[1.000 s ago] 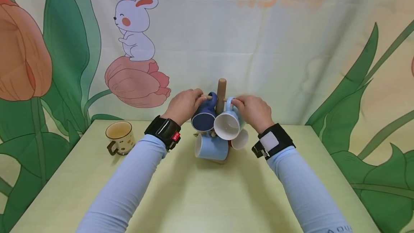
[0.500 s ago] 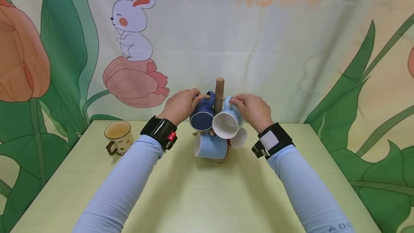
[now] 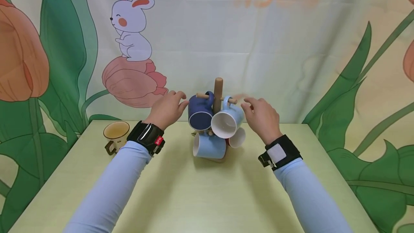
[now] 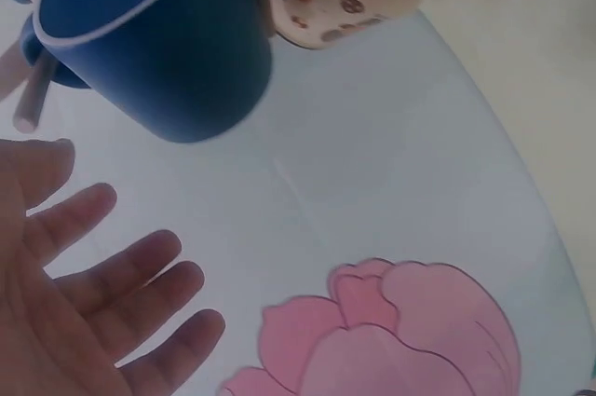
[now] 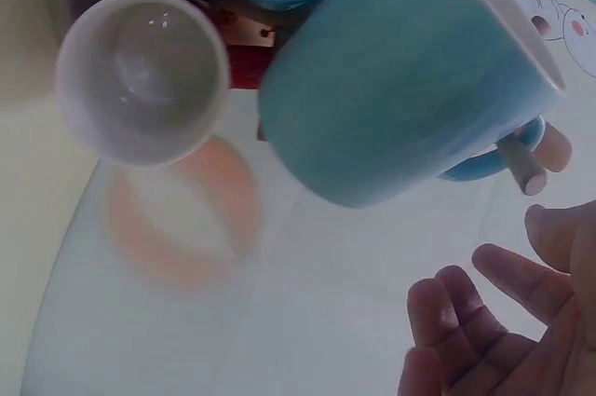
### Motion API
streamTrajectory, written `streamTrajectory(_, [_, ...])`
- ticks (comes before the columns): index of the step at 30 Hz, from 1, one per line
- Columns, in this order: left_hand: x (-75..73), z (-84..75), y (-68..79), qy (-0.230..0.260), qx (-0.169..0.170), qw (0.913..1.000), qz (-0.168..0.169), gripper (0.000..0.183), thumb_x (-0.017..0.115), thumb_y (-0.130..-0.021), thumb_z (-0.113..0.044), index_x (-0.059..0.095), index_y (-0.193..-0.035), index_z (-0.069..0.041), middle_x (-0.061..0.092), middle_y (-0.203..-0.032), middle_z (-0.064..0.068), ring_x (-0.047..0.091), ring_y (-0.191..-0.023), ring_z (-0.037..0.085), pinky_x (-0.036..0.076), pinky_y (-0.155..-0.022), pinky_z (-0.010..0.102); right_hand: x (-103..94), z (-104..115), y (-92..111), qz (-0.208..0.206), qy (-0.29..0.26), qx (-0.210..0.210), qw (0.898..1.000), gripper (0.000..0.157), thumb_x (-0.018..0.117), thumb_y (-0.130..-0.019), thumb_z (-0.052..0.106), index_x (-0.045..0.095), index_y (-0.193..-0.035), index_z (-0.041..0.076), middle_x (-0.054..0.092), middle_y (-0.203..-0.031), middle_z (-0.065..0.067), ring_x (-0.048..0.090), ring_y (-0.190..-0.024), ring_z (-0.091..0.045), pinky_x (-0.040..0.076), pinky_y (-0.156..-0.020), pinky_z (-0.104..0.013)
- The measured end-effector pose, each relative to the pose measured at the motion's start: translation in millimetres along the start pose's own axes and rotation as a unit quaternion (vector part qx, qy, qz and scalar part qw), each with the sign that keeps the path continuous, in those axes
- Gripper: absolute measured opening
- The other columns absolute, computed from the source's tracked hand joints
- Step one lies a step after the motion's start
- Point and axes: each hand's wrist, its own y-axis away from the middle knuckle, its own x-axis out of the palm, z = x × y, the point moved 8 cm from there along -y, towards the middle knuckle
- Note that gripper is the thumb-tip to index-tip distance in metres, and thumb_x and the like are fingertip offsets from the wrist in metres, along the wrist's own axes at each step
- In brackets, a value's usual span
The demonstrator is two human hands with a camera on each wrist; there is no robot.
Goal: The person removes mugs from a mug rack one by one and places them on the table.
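A wooden mug tree (image 3: 218, 89) stands at the back middle of the table. From its upper left peg hangs a dark blue mug (image 3: 200, 112) by the handle. On the upper right peg hangs a light blue mug (image 3: 228, 120), white inside. Lower down are another light blue mug (image 3: 210, 146) and a white-lined mug (image 3: 237, 138) with some red beside it. My left hand (image 3: 167, 110) is just left of the dark blue mug, fingers spread and holding nothing. To the right of the light blue mug, my right hand (image 3: 262, 118) is held apart with its fingers relaxed.
A cream spotted mug (image 3: 117, 134) with a brown handle stands on the table (image 3: 207, 197) at the left, partly behind the left forearm. Behind the table hangs a printed cloth (image 3: 200, 39) with a rabbit and tulips.
Both hands have let go at the upper pegs and moved outward, the left to the left, the right to the right. The dark blue and light blue mugs stay hanging.
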Motion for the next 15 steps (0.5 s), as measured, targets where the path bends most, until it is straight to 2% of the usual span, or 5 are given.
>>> streamTrajectory(4, [4.8, 20.1, 14.5, 0.006, -0.025, 0.9996, 0.008, 0.043, 0.057, -0.101, -0.028, 0.055, -0.135, -0.001, 0.058, -0.122, 0.024, 0.058, -0.109, 0.038, 0.050, -0.090, 0.051, 7.2, -7.0, 12.6, 0.002, 0.002, -0.018, 1.000, 0.041, 0.058, -0.100, 0.025, 0.058, -0.138, 0.010, 0.063, -0.119, -0.019, 0.064, -0.094, -0.035, 0.052, -0.067, -0.050])
streamTrajectory(9, [19.1, 41.7, 32.8, -0.001, -0.051, 0.9979, 0.039, 0.051, 0.062, -0.099, -0.027, 0.050, -0.139, 0.002, 0.055, -0.125, 0.028, 0.056, -0.111, 0.043, 0.048, -0.092, 0.056, 24.8, -11.4, 24.6, 0.022, -0.009, -0.044, 0.999, 0.057, 0.068, -0.093, 0.018, 0.048, -0.146, 0.008, 0.050, -0.139, -0.024, 0.055, -0.119, -0.041, 0.051, -0.085, -0.057])
streamTrajectory(12, [30.2, 49.9, 44.5, -0.006, -0.065, 0.9953, 0.072, 0.059, 0.067, -0.095, -0.029, 0.047, -0.141, 0.003, 0.053, -0.129, 0.031, 0.054, -0.115, 0.045, 0.046, -0.094, 0.059, 36.2, -12.9, 29.9, 0.031, -0.015, -0.062, 0.997, 0.073, 0.075, -0.087, 0.018, 0.040, -0.150, 0.006, 0.042, -0.148, -0.024, 0.047, -0.128, -0.043, 0.046, -0.093, -0.060])
streamTrajectory(15, [44.5, 54.2, 58.4, -0.007, -0.080, 0.9889, 0.125, 0.067, 0.074, -0.090, -0.031, 0.047, -0.142, 0.001, 0.052, -0.131, 0.030, 0.052, -0.118, 0.046, 0.045, -0.094, 0.062, 47.3, -14.6, 33.5, 0.031, -0.016, -0.077, 0.996, 0.088, 0.083, -0.080, 0.021, 0.035, -0.152, 0.005, 0.036, -0.153, -0.024, 0.043, -0.133, -0.045, 0.043, -0.097, -0.062])
